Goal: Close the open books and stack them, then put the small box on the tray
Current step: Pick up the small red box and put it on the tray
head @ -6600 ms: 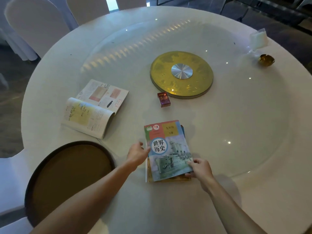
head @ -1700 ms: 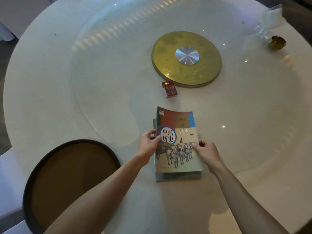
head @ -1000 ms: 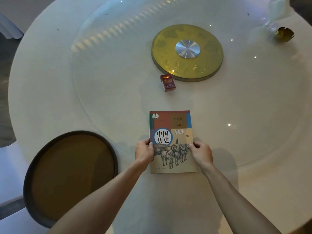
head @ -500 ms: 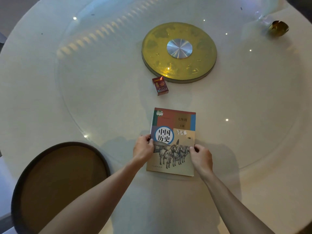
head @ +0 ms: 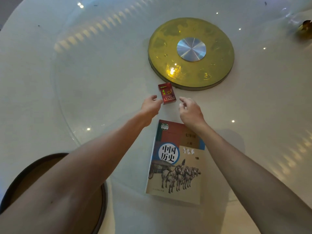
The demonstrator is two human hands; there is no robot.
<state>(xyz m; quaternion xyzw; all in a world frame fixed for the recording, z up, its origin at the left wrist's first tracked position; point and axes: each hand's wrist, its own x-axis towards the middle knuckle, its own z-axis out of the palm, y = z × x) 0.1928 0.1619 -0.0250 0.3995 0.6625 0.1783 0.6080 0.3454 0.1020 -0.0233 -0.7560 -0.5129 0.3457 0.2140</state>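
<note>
On the round white table, under a clear glass turntable, a small red rectangular box with green and gold print lies flat, just near of a gold disc with a silver hub. Left hand reaches to the box's left edge; the thumb tip appears to touch its near-left corner, the other fingers are curled and hidden, so no grasp can be confirmed. Right hand hovers just right of the box, fingers loosely spread and parted, holding nothing and apart from the box. Near of both hands lies a closed book with a horse-and-chariot cover; the right forearm crosses its far-right corner. Any book beneath it cannot be made out. At near left, a dark-rimmed round brown tray is largely covered by the left forearm and cut off by the frame edge. A small gold object at far right is cut off and indistinct.
</note>
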